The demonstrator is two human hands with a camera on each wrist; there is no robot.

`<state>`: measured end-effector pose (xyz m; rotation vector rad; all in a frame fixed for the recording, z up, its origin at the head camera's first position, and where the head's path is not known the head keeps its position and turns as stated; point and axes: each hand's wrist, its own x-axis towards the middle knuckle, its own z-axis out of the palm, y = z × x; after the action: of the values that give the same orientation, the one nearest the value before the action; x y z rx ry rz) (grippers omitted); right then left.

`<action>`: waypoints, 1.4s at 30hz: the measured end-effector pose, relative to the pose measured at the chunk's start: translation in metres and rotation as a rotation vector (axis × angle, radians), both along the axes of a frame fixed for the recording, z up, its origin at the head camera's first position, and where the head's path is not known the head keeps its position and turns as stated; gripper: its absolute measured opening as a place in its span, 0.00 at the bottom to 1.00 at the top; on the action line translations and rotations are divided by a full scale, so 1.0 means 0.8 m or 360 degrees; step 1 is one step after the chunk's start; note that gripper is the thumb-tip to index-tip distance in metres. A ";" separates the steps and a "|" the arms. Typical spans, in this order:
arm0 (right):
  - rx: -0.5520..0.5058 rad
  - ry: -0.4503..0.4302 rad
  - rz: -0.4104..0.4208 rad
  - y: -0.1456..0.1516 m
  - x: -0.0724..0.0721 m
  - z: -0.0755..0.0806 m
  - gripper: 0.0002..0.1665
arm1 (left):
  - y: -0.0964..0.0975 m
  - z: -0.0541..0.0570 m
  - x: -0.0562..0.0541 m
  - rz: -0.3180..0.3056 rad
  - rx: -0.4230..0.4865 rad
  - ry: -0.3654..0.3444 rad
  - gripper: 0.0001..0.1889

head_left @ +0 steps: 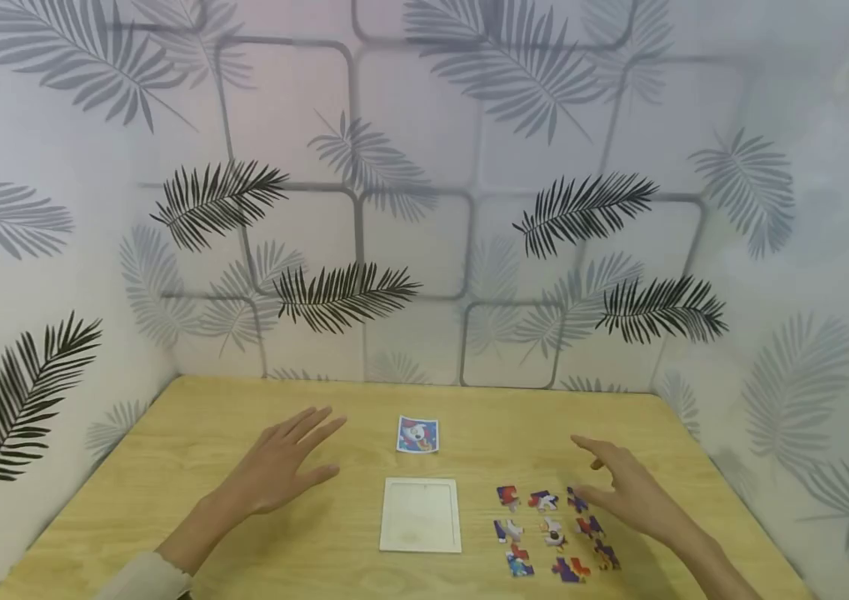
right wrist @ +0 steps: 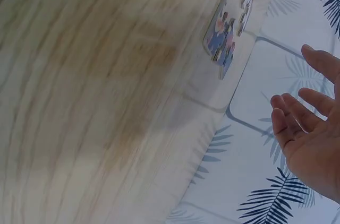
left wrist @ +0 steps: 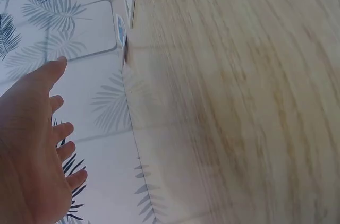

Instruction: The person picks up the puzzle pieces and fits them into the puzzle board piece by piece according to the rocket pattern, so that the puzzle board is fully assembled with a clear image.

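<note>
My left hand (head_left: pixel 274 467) hovers over the table left of a white square frame (head_left: pixel 421 551), its fingers spread and holding nothing. My right hand (head_left: pixel 630 492) is above the right side of the table, relaxed, with nothing in its grasp. Several loose jigsaw pieces (head_left: pixel 553 533) lie in rough rows between the frame and my right hand; the thumb overlaps a top-right piece (head_left: pixel 576 500) in the head view. In the right wrist view, puzzle pieces (right wrist: pixel 220 38) lie beyond the bare fingers (right wrist: pixel 300 110). Behind the frame sits a small picture card (head_left: pixel 417 435) with a white cartoon figure.
The light wooden table (head_left: pixel 244 400) meets a wall (head_left: pixel 409 342) with a grey and black leaf pattern at its back edge. Walls with the same pattern stand at the left and right sides.
</note>
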<state>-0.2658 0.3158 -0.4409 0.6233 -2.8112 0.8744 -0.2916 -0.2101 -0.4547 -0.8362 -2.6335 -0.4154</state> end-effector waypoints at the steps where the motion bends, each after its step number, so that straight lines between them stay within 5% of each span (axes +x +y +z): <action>1: -0.0018 -0.0023 0.0001 -0.001 -0.001 0.002 0.43 | 0.001 -0.001 -0.002 -0.0009 0.0022 -0.0010 0.35; 12: -0.0383 -0.0413 0.0206 -0.018 0.002 0.001 0.41 | 0.022 -0.017 0.000 -0.0079 0.0206 -0.0243 0.35; 26: -0.0673 -0.0701 0.0258 -0.033 -0.002 -0.009 0.40 | 0.039 -0.021 0.008 -0.0209 0.0336 -0.0704 0.39; 42: -0.0815 -0.0944 0.0335 -0.057 -0.013 -0.020 0.37 | 0.071 -0.033 0.015 -0.0264 0.0213 -0.0835 0.46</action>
<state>-0.2765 0.2704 -0.4573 0.6629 -2.7994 2.0219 -0.2800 -0.1533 -0.4813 -1.0167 -2.9619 -0.9598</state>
